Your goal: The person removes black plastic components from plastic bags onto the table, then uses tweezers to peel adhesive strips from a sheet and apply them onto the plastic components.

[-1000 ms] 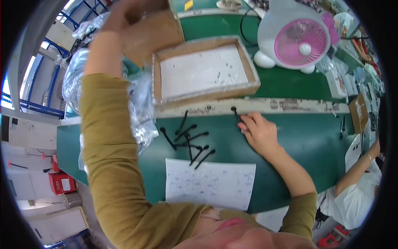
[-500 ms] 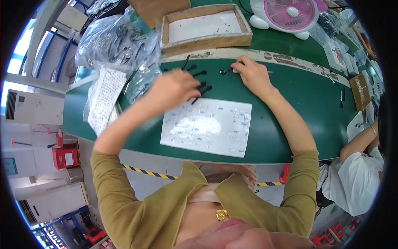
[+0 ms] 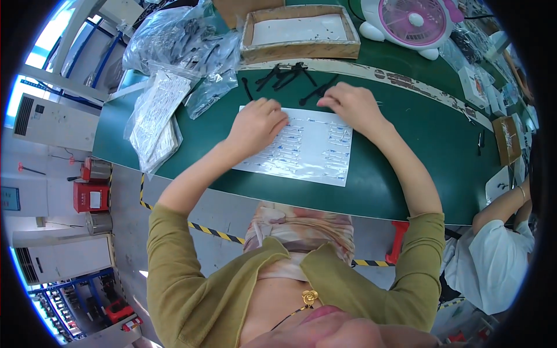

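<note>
A white sheet of small clear-and-blue stickers [image 3: 313, 139] in rows lies on the green table. My left hand [image 3: 257, 126] rests over its upper left part with curled fingers, the fingertips turned down and hidden. At the upper right corner is my right hand [image 3: 353, 106], its thumb and fingers pinched together; whatever is between them is too small or covered. Just beyond its fingertips lie thin black pieces [image 3: 316, 93]. More black pieces with rounded ends [image 3: 284, 76] are heaped beyond the sheet, and a single one [image 3: 247, 89] lies left of the heap.
Clear bags of parts [image 3: 168, 49] and a bagged stack of white sheets [image 3: 156, 113] occupy the left. A shallow cardboard tray [image 3: 300, 52] stands at the back, beside a pink-and-white fan [image 3: 415, 23]. Another person's arm [image 3: 499, 206] and a small box [image 3: 506, 141] are at the right.
The sheet has shifted away from the table's near edge. My left hand has moved from the black pieces onto the sheet. The black pieces, spread out before, now sit bunched farther back.
</note>
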`<state>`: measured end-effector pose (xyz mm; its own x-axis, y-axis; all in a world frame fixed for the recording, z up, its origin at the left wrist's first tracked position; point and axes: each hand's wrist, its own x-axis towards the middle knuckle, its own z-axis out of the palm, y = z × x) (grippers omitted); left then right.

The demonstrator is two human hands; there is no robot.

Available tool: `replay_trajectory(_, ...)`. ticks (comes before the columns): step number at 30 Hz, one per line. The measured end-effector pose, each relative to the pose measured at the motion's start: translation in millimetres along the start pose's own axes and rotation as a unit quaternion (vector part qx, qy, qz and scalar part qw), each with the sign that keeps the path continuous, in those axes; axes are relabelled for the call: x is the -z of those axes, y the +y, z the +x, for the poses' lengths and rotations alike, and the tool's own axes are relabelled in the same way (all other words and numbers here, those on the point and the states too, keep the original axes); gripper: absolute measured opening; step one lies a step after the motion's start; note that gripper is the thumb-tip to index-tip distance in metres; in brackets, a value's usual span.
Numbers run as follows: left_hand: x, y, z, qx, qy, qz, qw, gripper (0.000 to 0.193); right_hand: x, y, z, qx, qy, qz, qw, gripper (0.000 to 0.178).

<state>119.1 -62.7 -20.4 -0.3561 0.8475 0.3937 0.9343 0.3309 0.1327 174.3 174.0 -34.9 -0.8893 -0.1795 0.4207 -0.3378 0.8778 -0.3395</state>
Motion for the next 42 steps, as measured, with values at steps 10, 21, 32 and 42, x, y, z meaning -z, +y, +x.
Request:
replay_trajectory(10,-13.0,10.6,-13.4,-0.016,-0.039,-0.043,0.998,0.034,30.9,-11.4,-26.1,-0.074,0.012,0.144,0.987,0.012)
replay_trajectory(21,-16.4,15.4,-23.2,-0.032,-0.038,-0.061,0.997,0.037,24.4,-0.1,-10.4,-0.317,0.001,0.622,0.716,0.031)
replay_trajectory(32,-11.6,11.0,-17.7,-0.024,-0.062,-0.071,0.995,0.035,23.5,17.1,-18.7,-0.358,0.109,0.591,0.715,0.017)
replay_trajectory(42,-42.1,44.5,24.4,-0.127,-0.087,-0.157,0.976,0.037,52.3,24.8,-57.6,-0.321,0.159,0.461,0.812,0.016)
